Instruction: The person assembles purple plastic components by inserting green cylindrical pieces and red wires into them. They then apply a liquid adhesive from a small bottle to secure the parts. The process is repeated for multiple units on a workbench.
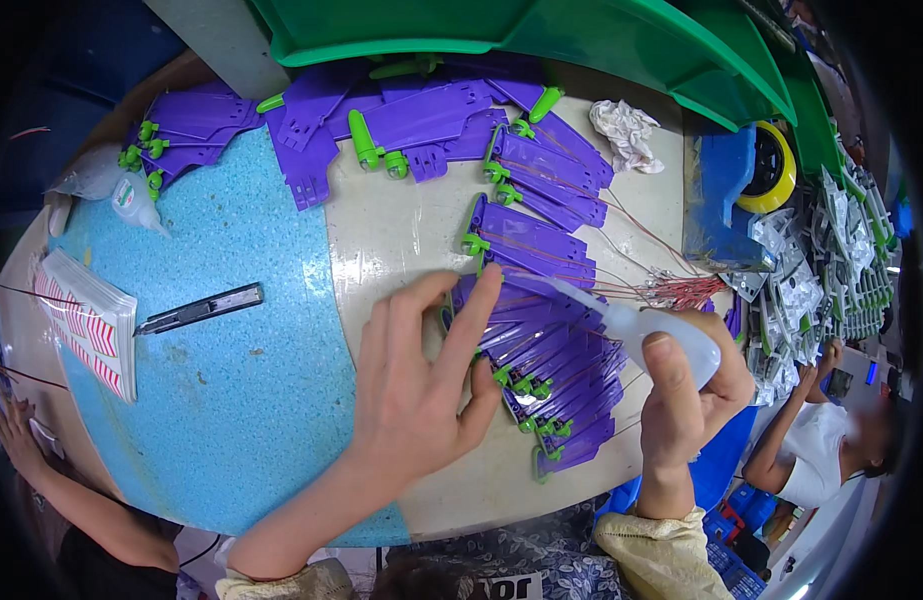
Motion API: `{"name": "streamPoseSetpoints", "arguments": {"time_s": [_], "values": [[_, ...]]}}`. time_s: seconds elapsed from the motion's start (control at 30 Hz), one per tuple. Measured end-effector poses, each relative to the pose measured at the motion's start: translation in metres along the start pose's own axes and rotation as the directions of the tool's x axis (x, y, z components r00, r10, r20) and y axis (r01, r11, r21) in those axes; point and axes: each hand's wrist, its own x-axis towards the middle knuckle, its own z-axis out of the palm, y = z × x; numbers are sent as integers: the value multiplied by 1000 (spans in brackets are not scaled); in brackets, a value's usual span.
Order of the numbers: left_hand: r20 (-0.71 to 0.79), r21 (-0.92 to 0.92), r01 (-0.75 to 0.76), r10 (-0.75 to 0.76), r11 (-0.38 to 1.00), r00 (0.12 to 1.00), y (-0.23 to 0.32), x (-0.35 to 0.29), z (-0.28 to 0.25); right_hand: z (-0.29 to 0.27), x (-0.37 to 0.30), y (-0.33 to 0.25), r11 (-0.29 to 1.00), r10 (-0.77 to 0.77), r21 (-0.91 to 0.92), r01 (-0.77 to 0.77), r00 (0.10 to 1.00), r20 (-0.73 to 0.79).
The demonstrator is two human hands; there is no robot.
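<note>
Purple parts (581, 375) | touching left hand (406, 395), fingers (469, 325) parted | right hand (686, 410) gripping squeeze bottle (693, 345)

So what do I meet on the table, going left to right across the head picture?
Red-and-white stack, knife, the person's left hand, crumpled paper, the person's right hand, yellow-and-black roll.

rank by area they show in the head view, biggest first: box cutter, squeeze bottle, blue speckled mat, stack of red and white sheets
1. Blue speckled mat
2. Stack of red and white sheets
3. Squeeze bottle, partly covered by the right hand; full size unsure
4. Black box cutter, long but thin
</note>
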Motion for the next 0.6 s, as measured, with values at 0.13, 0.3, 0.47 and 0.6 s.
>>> {"name": "streamPoseSetpoints", "arguments": {"time_s": [0.13, 0.3, 0.47, 0.6], "values": [[19, -1, -40, 40, 999, 999, -3, 3, -1, 0, 3, 1, 998, -22, -56, 24, 999, 27], [-9, -5, -57, 57, 998, 998, -3, -7, 3, 4, 8, 3, 984, -60, -159, 85, 985, 160], [-17, 7, -60, 60, 998, 998, -4, -8, 5, 9, 10, 5, 967, -79, -226, 122, 978, 192], [-16, 5, -55, 55, 998, 998, -4, -6, 4, 8, 13, 3, 980, -87, -163, 114, 982, 166]]}}
